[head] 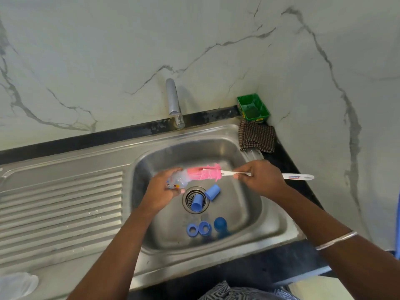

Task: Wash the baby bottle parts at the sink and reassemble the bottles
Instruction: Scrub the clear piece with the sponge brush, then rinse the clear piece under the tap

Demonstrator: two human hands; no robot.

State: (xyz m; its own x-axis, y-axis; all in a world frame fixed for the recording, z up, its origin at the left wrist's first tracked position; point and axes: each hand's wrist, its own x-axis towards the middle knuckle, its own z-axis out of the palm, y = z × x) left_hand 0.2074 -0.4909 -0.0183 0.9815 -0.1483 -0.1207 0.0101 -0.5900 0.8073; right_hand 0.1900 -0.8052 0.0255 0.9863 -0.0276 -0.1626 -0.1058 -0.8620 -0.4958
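Clear bottle (178,180) sits sideways over the sink (270,215) centre, gripped in your left hand (161,191) so the pink brush (204,173) enters; right hand (259,177) pinches its handle. Blue caps (204,198) and rings (198,228) wait near the drain (189,197).

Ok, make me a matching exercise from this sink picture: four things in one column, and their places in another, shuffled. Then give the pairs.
Things:
1. bottle brush
2. green tub
3. checked cloth
4. two blue rings

Places:
A. on the basin floor, on the near side of the drain
B. in the back corner of the counter, against the wall
C. held in the right hand, pink head at the mouth of the clear bottle in the left hand
D. on the counter by the sink's far right corner, in front of the tub

Pairs: 1-C, 2-B, 3-D, 4-A
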